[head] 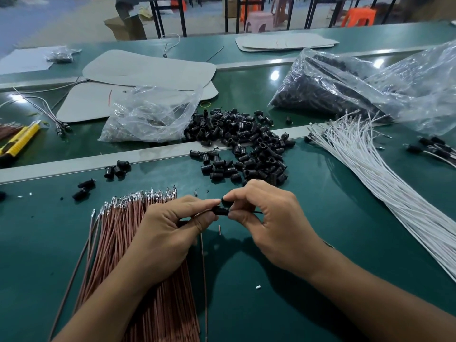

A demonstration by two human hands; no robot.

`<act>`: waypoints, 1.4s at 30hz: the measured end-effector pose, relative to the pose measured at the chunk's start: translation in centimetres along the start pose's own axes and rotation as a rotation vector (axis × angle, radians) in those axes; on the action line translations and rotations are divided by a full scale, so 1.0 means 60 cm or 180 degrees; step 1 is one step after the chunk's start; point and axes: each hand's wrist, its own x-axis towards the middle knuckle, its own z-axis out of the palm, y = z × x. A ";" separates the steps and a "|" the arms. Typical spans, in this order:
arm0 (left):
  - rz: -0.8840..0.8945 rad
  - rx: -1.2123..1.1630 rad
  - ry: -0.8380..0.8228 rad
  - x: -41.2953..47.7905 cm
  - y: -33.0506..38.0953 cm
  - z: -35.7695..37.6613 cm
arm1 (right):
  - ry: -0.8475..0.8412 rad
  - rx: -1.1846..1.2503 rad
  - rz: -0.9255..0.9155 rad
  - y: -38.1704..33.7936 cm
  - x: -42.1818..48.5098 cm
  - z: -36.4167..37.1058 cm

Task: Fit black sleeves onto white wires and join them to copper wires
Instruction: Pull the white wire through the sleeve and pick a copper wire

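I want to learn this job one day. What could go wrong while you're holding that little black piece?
1. The black sleeve is only pinched between fingertips of the left hand and right hand, so it might slip and vanish into the sleeve pile nearby.
2. The left hand also sits right above the copper wires; a nudge could scatter or tangle them.

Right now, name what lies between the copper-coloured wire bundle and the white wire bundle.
Head view: left hand and right hand pinching a small black plastic sleeve.
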 end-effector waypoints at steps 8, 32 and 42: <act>0.0018 -0.0120 -0.0080 0.001 -0.008 -0.004 | -0.0265 -0.0090 -0.0008 0.000 0.001 -0.001; 0.0170 0.2462 0.0279 -0.006 -0.050 -0.219 | -0.0037 -0.0103 0.0198 0.028 0.018 -0.049; 0.0726 0.1998 -0.0180 0.006 0.074 0.021 | -0.0070 0.0425 -0.0174 0.005 0.006 -0.011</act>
